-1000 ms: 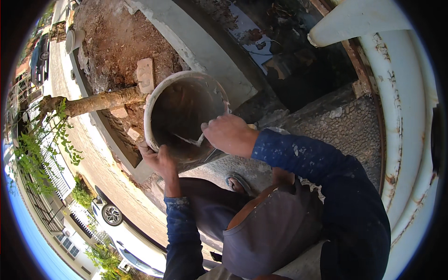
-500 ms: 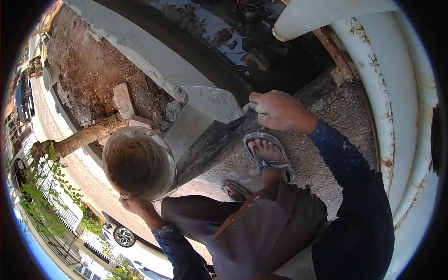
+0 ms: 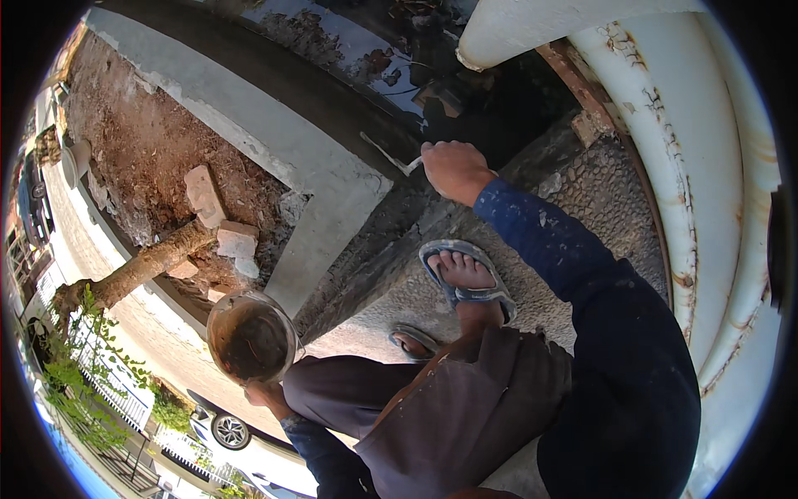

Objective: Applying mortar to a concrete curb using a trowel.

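My right hand (image 3: 453, 172) is closed round the handle of a trowel (image 3: 384, 151), whose thin blade shows nearly edge-on. The blade is at the dark inner side of a low cement-coated wall (image 3: 337, 179), near its corner; whether it touches cannot be told. At lower left my left hand (image 3: 264, 395) grips a bucket (image 3: 291, 333) by its rim, beside my knee. Grey-brown wet mortar (image 3: 253, 343) lies inside the bucket. Smooth grey cement covers the wall's top.
Beyond the wall lies dark water (image 3: 391, 79) with debris. Thick white, rust-stained pipes (image 3: 665, 166) curve along the right. A tree trunk (image 3: 154, 259), bricks (image 3: 204, 195) and reddish soil (image 3: 125, 133) are at left. My sandalled foot (image 3: 465, 274) stands on rough pavement (image 3: 544, 241).
My right hand has moved left and slightly up, and the trowel has turned from its broad face to nearly edge-on. The bucket in my left hand has shifted down and right, off the wall's end.
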Demonstrator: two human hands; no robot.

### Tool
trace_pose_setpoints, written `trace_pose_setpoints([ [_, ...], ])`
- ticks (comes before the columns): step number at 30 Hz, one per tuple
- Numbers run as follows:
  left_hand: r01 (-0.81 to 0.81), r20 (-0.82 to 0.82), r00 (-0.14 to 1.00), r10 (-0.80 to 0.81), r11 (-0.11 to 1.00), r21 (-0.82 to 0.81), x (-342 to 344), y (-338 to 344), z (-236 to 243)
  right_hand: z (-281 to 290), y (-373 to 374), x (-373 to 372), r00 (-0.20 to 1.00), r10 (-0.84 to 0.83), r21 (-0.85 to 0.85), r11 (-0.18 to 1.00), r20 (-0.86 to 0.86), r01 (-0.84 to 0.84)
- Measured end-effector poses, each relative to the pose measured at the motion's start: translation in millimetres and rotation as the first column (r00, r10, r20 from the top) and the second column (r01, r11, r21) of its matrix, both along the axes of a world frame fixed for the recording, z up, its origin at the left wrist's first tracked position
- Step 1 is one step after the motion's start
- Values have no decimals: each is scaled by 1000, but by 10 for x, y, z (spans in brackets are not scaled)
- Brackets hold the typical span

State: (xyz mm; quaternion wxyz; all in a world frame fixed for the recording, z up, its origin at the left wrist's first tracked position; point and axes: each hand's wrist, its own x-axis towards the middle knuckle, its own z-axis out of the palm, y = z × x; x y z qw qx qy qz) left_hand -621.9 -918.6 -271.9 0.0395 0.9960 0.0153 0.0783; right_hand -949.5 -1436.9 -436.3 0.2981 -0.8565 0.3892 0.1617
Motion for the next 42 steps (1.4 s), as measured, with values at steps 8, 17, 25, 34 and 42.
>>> trace_pose_setpoints([
  [8,158,-205,976,-71,879,450,145,436,-106,-385,-309,-64,979,-55,190,977,-197,93],
  [17,58,-172,984,45,831,553,-16,77,66,-136,-368,248,994,-102,249,962,-45,110],
  [25,73,-167,986,21,841,536,39,99,-10,-530,26,386,994,35,43,999,-101,-30],
  [34,134,-174,983,-50,847,514,72,141,-25,-732,-254,245,974,-53,164,982,-219,90],
  [42,219,-225,970,-91,726,652,-144,-181,109,-446,-364,541,999,-38,113,993,-21,41],
])
